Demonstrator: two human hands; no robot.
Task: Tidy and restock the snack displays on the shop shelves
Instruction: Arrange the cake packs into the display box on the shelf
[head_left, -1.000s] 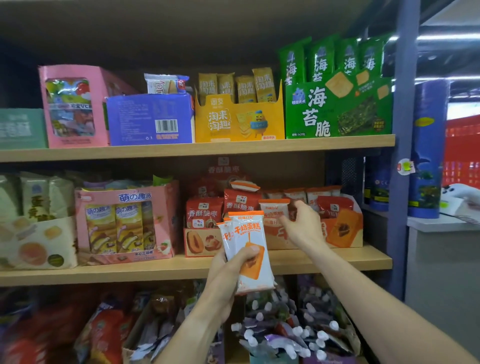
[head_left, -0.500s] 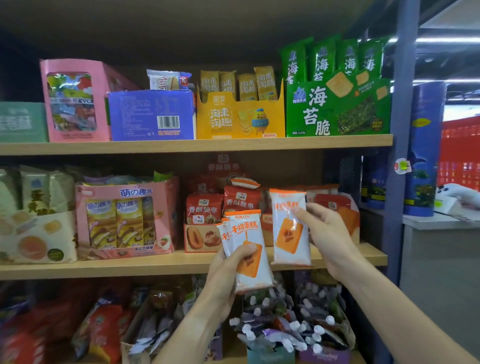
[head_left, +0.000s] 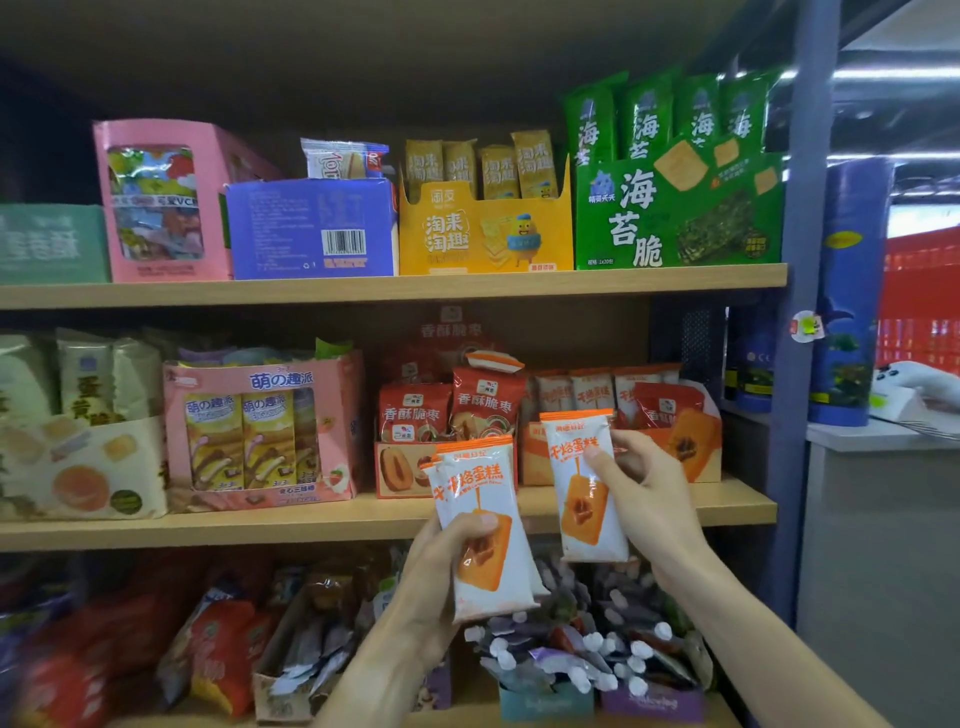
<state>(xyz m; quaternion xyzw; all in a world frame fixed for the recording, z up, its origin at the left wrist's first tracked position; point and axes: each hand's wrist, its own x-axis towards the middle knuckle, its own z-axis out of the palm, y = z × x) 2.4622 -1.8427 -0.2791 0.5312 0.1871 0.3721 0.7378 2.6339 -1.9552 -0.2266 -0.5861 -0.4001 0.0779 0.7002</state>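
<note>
- Left hand (head_left: 447, 561) gripped a small stack of white-and-orange cake packets (head_left: 485, 525), thumb across the front, fingers curled behind; at least two packets, the exact count not readable.
- Right hand (head_left: 641, 499) pinched a single cake packet (head_left: 584, 488), thumb on its face, fingers behind. It hung just in front of the middle shelf (head_left: 311, 519), near that shelf's right end, beside the left-hand stack but not touching it.
- Risk: the left stack was fanned and held low down; a loosened thumb could let the front packet slide off onto the pouches below.
- Risk: the single packet was held by its upper half only, so it could twist or drop while being added to the stack.
- Risk: reaching back over the front edge of the orange display box (head_left: 691, 452) could knock the upright packets flat, or tip the loose packet perched on top of the red jujube packs (head_left: 488, 400).
- Orange display box, right end of middle shelf: a row of matching cake packets stood at its back.
- Jujube tray (head_left: 400, 473), just left of it: red packs standing.
- Pink display carton (head_left: 260, 431), middle of the same shelf: yellow biscuit-stick packs behind a window.
- Top shelf (head_left: 395, 288): green seaweed-crisp box (head_left: 675, 213) at the right end with green packs standing in it; yellow box (head_left: 483, 228) with gold packs; blue carton (head_left: 311, 228) with one packet showing on top.
- Bottom shelf: small tubs of spouted pouches (head_left: 582, 654), heaped.
</note>
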